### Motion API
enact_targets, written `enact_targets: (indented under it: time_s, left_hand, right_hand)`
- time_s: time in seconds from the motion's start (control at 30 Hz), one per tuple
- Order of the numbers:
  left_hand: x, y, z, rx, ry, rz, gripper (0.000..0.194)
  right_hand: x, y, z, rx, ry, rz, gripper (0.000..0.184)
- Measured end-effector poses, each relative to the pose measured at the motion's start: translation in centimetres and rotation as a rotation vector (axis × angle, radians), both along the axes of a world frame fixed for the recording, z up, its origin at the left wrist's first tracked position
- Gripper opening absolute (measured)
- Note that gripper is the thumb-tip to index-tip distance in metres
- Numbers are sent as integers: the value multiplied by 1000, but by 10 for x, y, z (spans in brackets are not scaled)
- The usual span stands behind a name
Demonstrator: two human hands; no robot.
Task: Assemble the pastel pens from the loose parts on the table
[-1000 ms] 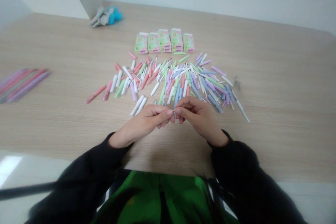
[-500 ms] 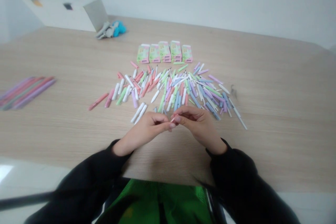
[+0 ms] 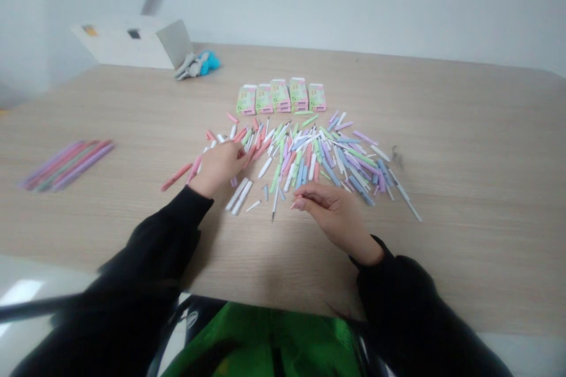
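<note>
My left hand [image 3: 221, 166] is over the left side of a pile of pen parts [image 3: 305, 156], above pink and white barrels. Its fingers are bent downward with thumb and forefinger slightly apart; the other fingertips are hidden. My right hand [image 3: 331, 209] is in front of the pile, thumb and forefinger pinched on a small pink pen part, mostly covered by the fingers. Between the hands lie a thin refill [image 3: 275, 200] with a dark tip and a short white stick [image 3: 253, 205]. Two white barrels [image 3: 239, 196] rest side by side below my left hand.
Several green-and-pink small boxes [image 3: 280, 94] stand in a row behind the pile. On the left lies a group of pink, purple and green pens [image 3: 66, 165]. Grey and blue gloves [image 3: 197, 65] lie by a white box [image 3: 128, 44] at the back left.
My left hand has parted from the right and moved left and forward onto the pen parts. My right hand stays nearly in place, still pinching the pink part. The view has shifted slightly.
</note>
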State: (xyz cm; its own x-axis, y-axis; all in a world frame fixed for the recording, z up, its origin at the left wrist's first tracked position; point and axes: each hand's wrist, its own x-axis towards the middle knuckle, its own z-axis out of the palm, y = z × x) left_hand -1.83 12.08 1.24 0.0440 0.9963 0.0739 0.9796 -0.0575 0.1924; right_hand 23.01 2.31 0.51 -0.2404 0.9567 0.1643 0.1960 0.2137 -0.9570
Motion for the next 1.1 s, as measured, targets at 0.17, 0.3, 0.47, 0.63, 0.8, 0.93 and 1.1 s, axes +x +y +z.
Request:
enact_targets:
  time_s: [0.17,0.3,0.47,0.63,0.8,0.93,1.1]
  left_hand:
    - [7,9,-15,-44,1,3,29]
    - [9,9,-15,-28,-1,14,39]
    - [8,-4,1,70,-220,-50,25]
    - [27,-28,9,-263,-870,-449,25]
    - [52,-49,4,-542,-1111,-622,28]
    - [56,-55,3,-575,-1059,-700,21]
    - [56,-56,2,-584,-1090,-701,21]
  right_hand:
    - [0,1,1,56,-63,-13,5]
    - [0,1,0,93,-89,-24,6]
    - [6,5,1,105,67,-143,6]
    - [17,10,14,148,217,-334,10]
    - [19,12,17,239,269,-395,18]
    - [17,11,15,251,248,-389,14]
    - [15,8,16,269,167,-362,10]
